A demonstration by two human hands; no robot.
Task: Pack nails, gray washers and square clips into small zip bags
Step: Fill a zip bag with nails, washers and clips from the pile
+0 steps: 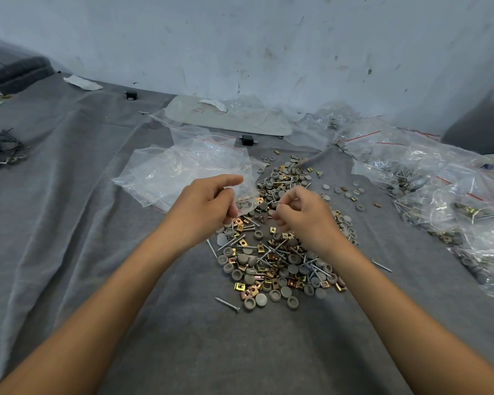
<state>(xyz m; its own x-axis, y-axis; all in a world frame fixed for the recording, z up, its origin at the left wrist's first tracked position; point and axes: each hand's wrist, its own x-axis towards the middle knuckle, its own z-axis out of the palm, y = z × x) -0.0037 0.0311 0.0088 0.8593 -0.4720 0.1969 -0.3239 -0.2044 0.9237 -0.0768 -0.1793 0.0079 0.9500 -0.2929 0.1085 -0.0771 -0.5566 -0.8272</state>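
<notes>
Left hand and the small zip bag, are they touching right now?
Touching. The head view shows the left hand pinching the small zip bag by its edge between thumb and fingers.

The hardware pile lies on the cloth; empty zip bags behind-left of it; filled bags to its right; a board behind it; a lone nail before it.

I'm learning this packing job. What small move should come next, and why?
Probably move the right hand to the bag and drop in anything it holds. The left hand holds the bag, washers already inside, just above the pile; the right fingers are curled beside it, their contents too small to tell.
</notes>
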